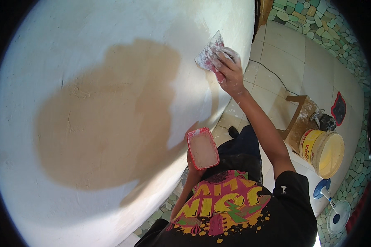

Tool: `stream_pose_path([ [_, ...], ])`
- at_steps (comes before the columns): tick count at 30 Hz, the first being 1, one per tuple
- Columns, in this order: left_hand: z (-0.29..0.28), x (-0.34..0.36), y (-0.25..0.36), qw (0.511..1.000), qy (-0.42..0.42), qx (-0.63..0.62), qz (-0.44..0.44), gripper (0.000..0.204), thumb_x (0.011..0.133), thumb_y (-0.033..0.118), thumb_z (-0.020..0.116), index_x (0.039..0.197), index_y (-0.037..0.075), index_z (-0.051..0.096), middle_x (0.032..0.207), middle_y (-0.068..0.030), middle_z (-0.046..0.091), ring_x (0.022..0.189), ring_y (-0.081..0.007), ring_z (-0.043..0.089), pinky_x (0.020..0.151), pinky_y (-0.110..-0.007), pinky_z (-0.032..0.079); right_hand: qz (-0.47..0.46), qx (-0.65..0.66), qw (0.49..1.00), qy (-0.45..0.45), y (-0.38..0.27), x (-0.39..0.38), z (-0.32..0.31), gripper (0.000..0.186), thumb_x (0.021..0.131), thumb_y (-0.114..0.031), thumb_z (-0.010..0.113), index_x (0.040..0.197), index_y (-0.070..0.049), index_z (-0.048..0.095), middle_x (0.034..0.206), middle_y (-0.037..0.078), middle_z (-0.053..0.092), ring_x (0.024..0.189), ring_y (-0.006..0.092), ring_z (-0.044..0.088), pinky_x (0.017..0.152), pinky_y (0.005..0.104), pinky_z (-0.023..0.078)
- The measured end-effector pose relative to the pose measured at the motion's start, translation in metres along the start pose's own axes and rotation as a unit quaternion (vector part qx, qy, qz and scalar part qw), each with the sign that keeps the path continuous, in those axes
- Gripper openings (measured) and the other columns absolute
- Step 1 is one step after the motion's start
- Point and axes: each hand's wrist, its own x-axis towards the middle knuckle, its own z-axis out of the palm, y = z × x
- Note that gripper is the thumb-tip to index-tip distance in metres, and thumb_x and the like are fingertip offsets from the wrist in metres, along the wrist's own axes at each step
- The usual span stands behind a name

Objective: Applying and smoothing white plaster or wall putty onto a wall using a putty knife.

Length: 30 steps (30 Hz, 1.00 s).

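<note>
My right hand (231, 76), dusted white, is closed around a flat reddish putty spreader (212, 51) smeared with white paste. The spreader's wide edge is at the surface of the pale wall (111, 214); whether it presses on it I cannot tell. Lower down, close to my body, my left hand (190, 161) grips a small red rectangular tub (204, 149) from its wall side. Off-white putty fills much of the tub, and its rim is crusted. Some of the left fingers are hidden behind the tub.
To the right, a wooden stool (299, 119) carries a dark power tool (325, 120), with a yellow-and-white bucket (322, 153) beside it. A standing fan (338, 217) and a red-edged black piece (339, 109) are farther right. A cable (272, 73) crosses the tiled floor. My shadow darkens the wall.
</note>
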Motion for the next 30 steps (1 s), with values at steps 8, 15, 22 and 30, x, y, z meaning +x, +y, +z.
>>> stream_pose_path([
  [8,-0.008,0.001,0.004,0.999,0.0,-0.042,-0.019,0.06,0.102,0.05,0.047,0.148,0.012,0.046,0.137,-0.0129,0.06,0.118,-0.0331,0.064,0.096,-0.054,0.055,0.0,-0.044,0.997,-0.059,0.012,-0.005,-0.006,0.044,0.083,-0.012,0.074,0.126,-0.014,0.071,0.137,0.007,0.064,0.123,0.0348,0.056,0.103,0.0463,0.043],
  [15,0.005,-0.003,-0.002,0.999,0.015,-0.042,-0.004,0.058,0.103,0.049,0.044,0.148,0.012,0.046,0.135,-0.0127,0.061,0.116,-0.0332,0.064,0.094,-0.054,0.055,0.02,-0.03,0.999,-0.022,-0.004,0.003,0.007,0.042,0.083,-0.011,0.074,0.125,-0.016,0.072,0.137,0.008,0.062,0.123,0.0372,0.055,0.103,0.0465,0.042],
  [22,-0.017,0.006,0.002,0.999,0.03,-0.041,-0.013,0.055,0.104,0.048,0.043,0.144,0.012,0.049,0.128,-0.012,0.064,0.11,-0.0328,0.065,0.09,-0.054,0.056,0.092,-0.006,0.99,-0.108,-0.003,-0.018,-0.02,0.04,0.093,-0.01,0.067,0.133,-0.009,0.066,0.137,0.009,0.062,0.126,0.0336,0.056,0.107,0.043,0.043],
  [30,-0.016,0.006,0.001,0.999,0.032,0.003,-0.005,0.053,0.105,0.046,0.042,0.144,0.012,0.049,0.131,-0.0122,0.063,0.112,-0.0328,0.065,0.092,-0.054,0.056,0.493,0.522,0.657,0.23,-0.052,0.005,-0.036,0.027,0.101,-0.006,0.06,0.127,-0.001,0.058,0.117,0.01,0.067,0.108,0.0246,0.068,0.095,0.0409,0.057],
])
